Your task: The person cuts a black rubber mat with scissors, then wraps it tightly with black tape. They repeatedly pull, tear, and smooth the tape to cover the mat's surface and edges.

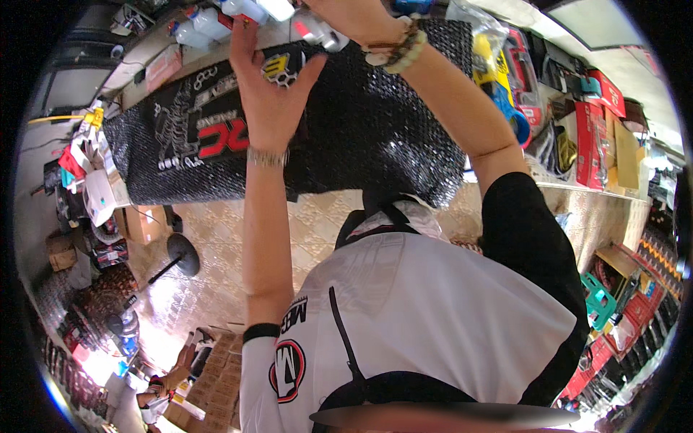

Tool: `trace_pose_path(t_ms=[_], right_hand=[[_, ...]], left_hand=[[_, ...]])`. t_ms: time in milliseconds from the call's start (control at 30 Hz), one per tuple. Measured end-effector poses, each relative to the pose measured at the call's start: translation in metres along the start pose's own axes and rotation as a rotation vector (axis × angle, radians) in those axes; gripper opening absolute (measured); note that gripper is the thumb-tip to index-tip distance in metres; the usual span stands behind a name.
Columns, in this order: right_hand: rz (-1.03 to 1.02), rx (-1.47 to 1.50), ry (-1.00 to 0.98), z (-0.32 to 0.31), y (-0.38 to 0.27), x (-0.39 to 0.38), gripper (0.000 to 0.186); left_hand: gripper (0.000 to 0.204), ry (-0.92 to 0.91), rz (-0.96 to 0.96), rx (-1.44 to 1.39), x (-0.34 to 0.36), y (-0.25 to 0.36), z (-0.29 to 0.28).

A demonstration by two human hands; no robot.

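Note:
My left hand (271, 101) reaches over the workbench with index finger and thumb spread wide, and a metal band circles its wrist. Its index fingertip is close to a row of whitish bottles (209, 24); whether it touches one I cannot tell. Between thumb and finger a yellow, white and black printed mark (280, 68) shows on the surface beyond. My right hand (357, 20), with beaded bracelets at the wrist, is cut off by the top edge, so its fingers are hidden. Just beside it lies a blurred white and red container (317, 32).
A black textured mat (404, 137) with a printed panel (195, 126) covers the bench. Yellow and blue items (498, 79) and red boxes (592, 144) crowd the right end. A round black base with a rod (182, 254) stands on the tiled floor. Another person (162, 386) appears at lower left.

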State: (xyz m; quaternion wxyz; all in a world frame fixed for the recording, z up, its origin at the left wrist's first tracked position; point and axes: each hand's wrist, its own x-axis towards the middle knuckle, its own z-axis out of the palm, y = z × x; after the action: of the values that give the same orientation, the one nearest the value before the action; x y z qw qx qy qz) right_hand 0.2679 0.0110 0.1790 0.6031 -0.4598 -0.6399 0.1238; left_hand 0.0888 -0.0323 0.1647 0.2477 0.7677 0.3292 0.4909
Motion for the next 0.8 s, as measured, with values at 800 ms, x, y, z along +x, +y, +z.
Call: trace_pose_path(t_ms=[800], right_hand=[[1.044, -0.063, -1.166, -0.305, -0.127, -0.337, 0.043]], left_hand=[[0.079, 0.414, -2.129, -2.066, -0.332, 0.161, 0.221]])
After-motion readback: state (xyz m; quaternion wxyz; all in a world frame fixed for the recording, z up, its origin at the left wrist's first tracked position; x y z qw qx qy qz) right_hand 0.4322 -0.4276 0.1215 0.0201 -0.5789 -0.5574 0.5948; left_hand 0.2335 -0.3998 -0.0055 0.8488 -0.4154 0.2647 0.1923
